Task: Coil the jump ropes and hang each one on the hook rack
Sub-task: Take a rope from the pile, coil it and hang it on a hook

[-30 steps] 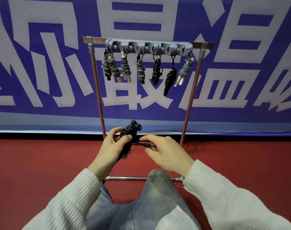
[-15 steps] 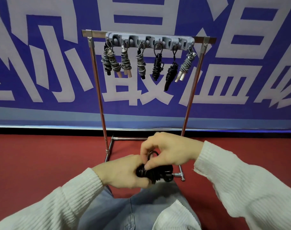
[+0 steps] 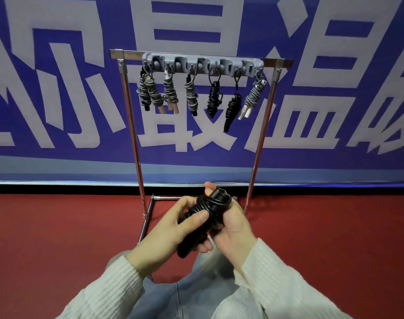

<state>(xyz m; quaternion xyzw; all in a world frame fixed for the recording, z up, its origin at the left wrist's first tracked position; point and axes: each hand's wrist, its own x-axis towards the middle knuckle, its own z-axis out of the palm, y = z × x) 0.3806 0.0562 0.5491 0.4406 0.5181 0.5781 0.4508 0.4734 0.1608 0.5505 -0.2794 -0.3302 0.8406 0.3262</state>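
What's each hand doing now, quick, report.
Left hand: holding the coiled black rope, thumb across it.
Right hand: also holding the rope, near its top end.

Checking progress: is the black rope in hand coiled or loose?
Coiled: the black rope is wound around its handles, gripped by both hands.

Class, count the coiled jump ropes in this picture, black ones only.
3. Two hang side by side right of centre on the hook rack: one and one. The third is held in both hands. Grey ropes beside them excluded.
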